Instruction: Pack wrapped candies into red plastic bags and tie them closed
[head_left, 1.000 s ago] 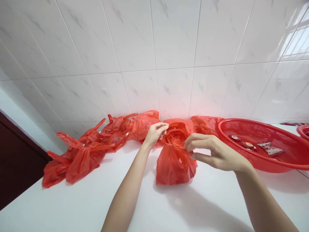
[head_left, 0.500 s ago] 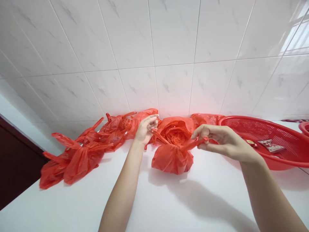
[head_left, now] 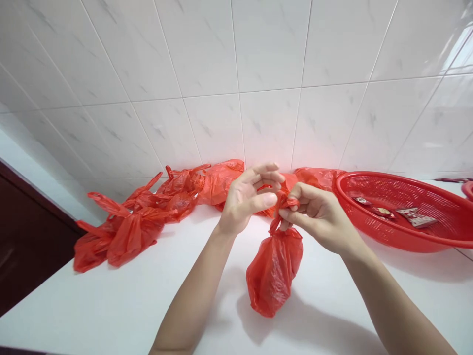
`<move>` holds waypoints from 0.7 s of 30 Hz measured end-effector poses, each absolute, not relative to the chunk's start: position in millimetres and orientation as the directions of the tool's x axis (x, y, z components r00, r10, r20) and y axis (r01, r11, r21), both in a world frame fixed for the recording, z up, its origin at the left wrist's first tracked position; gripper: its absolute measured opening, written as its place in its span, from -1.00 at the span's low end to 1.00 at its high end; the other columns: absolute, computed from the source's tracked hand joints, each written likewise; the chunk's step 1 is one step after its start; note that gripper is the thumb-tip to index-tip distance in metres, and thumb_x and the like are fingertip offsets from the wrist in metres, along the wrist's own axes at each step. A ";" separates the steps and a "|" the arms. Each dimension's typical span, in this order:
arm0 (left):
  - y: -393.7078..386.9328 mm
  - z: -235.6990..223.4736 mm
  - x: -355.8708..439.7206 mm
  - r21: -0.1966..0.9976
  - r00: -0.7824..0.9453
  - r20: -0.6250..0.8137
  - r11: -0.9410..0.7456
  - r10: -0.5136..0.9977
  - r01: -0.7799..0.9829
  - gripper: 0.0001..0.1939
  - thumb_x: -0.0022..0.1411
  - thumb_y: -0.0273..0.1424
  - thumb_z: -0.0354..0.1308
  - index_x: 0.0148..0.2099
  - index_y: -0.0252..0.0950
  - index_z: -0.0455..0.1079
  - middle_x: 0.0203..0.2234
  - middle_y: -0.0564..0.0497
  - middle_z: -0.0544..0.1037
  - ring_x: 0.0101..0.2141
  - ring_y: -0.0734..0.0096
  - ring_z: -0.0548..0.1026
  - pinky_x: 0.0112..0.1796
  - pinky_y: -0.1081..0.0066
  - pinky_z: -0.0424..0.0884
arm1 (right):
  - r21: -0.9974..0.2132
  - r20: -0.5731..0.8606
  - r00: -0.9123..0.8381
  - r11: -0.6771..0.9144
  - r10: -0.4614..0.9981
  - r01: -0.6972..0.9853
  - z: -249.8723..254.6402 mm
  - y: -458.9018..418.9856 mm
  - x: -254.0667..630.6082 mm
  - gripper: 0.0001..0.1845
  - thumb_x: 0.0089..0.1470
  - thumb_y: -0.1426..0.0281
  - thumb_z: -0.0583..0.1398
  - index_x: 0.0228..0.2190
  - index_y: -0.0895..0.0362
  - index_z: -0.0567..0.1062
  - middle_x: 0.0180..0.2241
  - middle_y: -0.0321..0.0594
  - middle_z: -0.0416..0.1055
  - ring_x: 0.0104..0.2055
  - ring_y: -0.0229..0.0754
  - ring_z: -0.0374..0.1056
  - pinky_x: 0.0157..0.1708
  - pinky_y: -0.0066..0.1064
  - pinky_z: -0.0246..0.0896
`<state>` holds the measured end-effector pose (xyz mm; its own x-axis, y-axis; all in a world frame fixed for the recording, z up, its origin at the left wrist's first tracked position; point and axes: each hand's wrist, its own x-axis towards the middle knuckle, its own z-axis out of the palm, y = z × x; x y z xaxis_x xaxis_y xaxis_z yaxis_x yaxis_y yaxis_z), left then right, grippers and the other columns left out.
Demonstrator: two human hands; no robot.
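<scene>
**Knotted red bag raised in right-hand pinch, above white counter**

Observed: the right hand (head_left: 318,217) is pinching the twisted red handles of a bulging red plastic bag (head_left: 274,278), thumb pressed against curled fingers at the neck (head_left: 284,207). The bag hangs below this pinch, tied off and rounded, over the white countertop (head_left: 111,305). Whether its base touches the surface cannot be told.

The left hand (head_left: 246,199) is open, fingers spread and curved, thumb just beside the neck. Contact with the plastic cannot be confirmed.

Surroundings: a cluster of knotted red plastic bags (head_left: 125,236) lies to the left along the wall of white marbled tiles (head_left: 266,84). Two looser red plastic bags (head_left: 220,182) sit behind the hands. To the right stands a round red plastic mesh basket (head_left: 402,240), holding small printed packets (head_left: 416,217). The edge of a second red basket (head_left: 468,190) shows at the far right.
</scene>
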<state>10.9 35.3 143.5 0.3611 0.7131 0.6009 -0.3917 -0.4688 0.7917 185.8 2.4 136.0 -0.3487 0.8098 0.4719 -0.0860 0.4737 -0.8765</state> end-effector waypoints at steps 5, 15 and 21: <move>25.5 122.5 42.5 0.931 0.659 0.354 -0.313 0.663 -0.186 -0.37 0.01 -0.27 0.48 0.13 -0.20 0.41 -0.23 -0.06 0.54 -0.28 0.28 0.53 -0.28 0.31 0.48 | -0.798 0.600 -0.068 0.590 0.797 -0.123 145.3 -3.5 195.6 -0.70 0.07 0.35 0.38 -0.47 0.08 0.33 -0.46 -0.34 0.44 -0.49 -0.25 0.47 -0.46 -0.39 0.51; 31.8 98.6 62.4 0.916 0.601 0.373 -0.382 0.707 -0.120 -0.60 0.25 -0.03 0.22 -0.22 -0.31 0.47 -0.43 0.03 0.45 -0.41 0.43 0.39 -0.33 0.38 0.35 | -0.728 0.681 0.117 0.686 0.723 -0.005 157.6 -8.4 232.5 -0.76 -0.01 0.41 0.42 -0.47 0.07 0.44 -0.47 -0.32 0.52 -0.51 -0.25 0.48 -0.48 -0.41 0.51; 66.9 141.3 -37.7 0.792 -0.087 0.582 -0.539 0.808 0.287 -0.45 0.06 0.18 0.21 -0.41 -0.26 0.43 -0.59 0.05 0.43 -0.48 0.34 0.43 -0.35 0.28 0.39 | -0.720 0.685 0.171 0.624 0.708 0.302 170.3 -21.1 251.3 -0.75 0.03 0.25 0.40 -0.21 0.01 0.61 -0.17 -0.22 0.59 -0.37 -0.19 0.55 -0.36 -0.36 0.55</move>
